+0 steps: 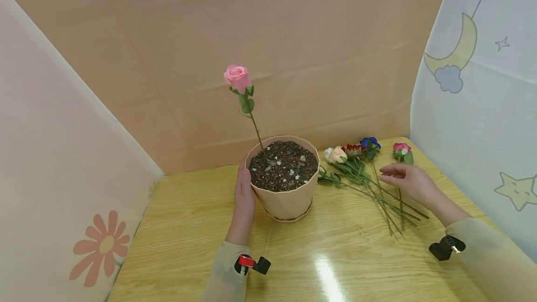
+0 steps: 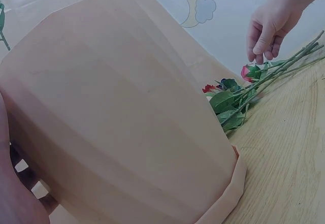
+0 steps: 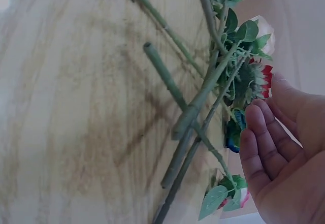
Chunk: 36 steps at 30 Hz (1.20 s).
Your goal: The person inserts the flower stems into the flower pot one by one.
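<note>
A beige flower pot full of dark soil stands on its saucer, with one pink rose upright in the soil at its left side. My left hand rests flat along the pot's left wall. My right hand, fingers loosely bent and holding nothing, hovers over the stems beside the pot. Under and around it lie a deep pink rose, a blue flower, a red flower and a cream rose. In the right wrist view the crossed stems lie left of the right hand.
The yellow wood-grain table carries the pot and flowers. Behind it hangs a peach cloth. Pale printed cloths stand at the left and the right.
</note>
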Each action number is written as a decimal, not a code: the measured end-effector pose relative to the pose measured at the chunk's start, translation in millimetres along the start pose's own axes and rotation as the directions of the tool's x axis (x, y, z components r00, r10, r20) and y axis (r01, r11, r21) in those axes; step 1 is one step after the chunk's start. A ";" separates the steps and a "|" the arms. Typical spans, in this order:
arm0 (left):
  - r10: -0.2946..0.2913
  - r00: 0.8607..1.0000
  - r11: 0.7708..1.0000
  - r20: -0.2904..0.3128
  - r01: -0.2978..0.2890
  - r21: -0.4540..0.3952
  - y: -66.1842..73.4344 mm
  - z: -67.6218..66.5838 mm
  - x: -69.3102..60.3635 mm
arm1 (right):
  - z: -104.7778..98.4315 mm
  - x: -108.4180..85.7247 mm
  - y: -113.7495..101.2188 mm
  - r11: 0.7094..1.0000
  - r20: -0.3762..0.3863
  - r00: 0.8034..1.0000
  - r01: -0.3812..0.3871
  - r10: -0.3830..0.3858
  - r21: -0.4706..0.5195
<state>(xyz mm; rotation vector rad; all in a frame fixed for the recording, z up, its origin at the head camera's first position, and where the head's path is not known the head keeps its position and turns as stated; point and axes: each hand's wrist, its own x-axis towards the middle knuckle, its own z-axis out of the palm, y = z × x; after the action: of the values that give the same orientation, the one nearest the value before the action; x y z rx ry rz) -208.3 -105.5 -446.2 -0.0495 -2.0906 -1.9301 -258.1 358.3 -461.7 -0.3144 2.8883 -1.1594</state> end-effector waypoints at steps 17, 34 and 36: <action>0.017 1.000 1.000 0.005 -0.017 -0.012 -0.9 -0.3 2.4 | 11.7 3.1 13.7 1.000 0.037 0.999 0.013 -0.013 0.003; 0.010 1.000 1.000 0.012 -0.010 0.000 -3.3 -1.7 1.0 | 23.0 11.1 25.0 1.000 0.034 0.999 0.018 -0.018 -0.009; 0.007 1.000 1.000 0.013 -0.007 0.004 -3.3 -1.9 0.2 | 24.0 11.7 26.4 1.000 0.032 0.999 0.019 -0.019 -0.008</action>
<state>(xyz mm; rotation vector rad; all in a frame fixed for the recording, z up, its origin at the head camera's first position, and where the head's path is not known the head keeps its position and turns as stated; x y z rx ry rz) -208.8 -107.7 -449.3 -0.0687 -2.0992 -1.9266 -272.3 358.3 -496.4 -0.3578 2.8696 -1.1338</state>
